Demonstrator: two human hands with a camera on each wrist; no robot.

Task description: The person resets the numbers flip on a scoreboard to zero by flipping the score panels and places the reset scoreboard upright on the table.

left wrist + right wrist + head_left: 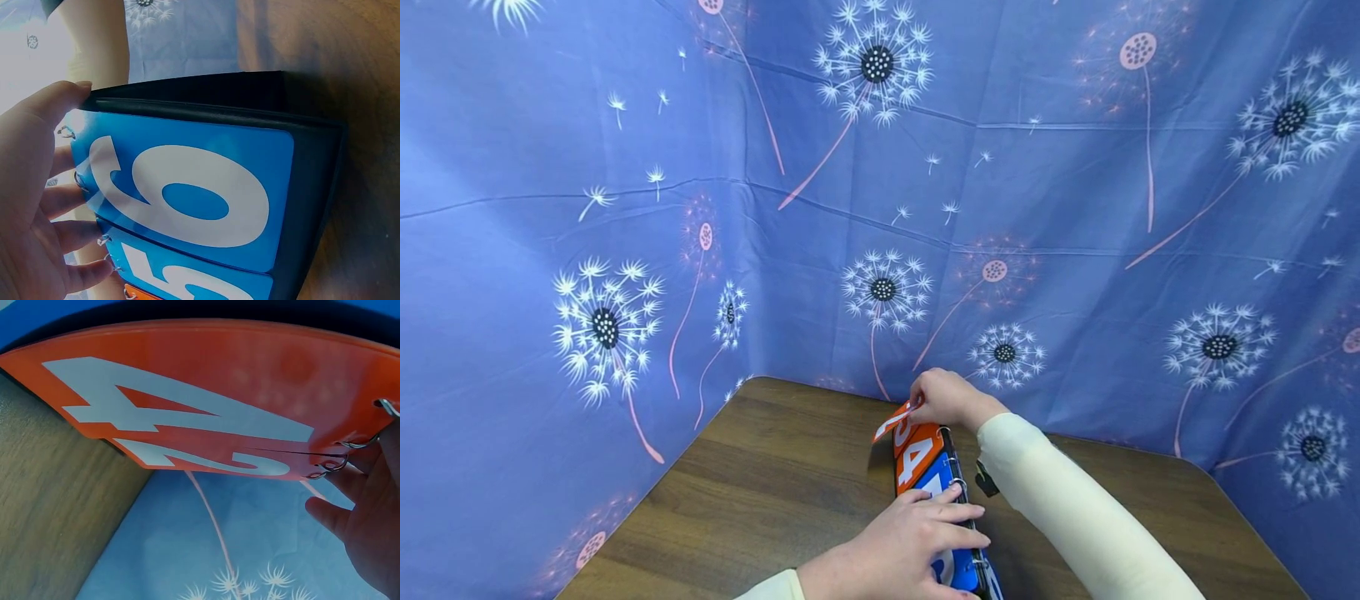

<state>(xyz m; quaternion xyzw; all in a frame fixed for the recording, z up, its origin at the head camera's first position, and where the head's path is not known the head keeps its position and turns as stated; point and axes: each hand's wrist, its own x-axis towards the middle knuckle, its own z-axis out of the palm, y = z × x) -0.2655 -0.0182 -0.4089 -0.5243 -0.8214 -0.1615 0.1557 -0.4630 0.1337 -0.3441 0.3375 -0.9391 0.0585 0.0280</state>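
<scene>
A tabletop flip scoreboard (953, 463) with a black frame (312, 162) stands below me, its number cards hung on metal rings. At its near end, the left hand (910, 537) rests over the ringed top edge, fingers spread and fairly straight. In the left wrist view, its thumb touches the frame's corner beside a blue card (200, 194). Reaching to the far end, my right hand (951, 396) pinches a lifted orange number card (886, 427). An orange card with a white 4 (917, 458) lies next to it. The right fingertips are partly hidden.
The scoreboard stands on a brown wooden table (760, 475). A blue cloth with dandelion prints (805, 275) hangs behind and at both sides, close to the table's far edge. A small black object (987, 480) shows beside the right sleeve.
</scene>
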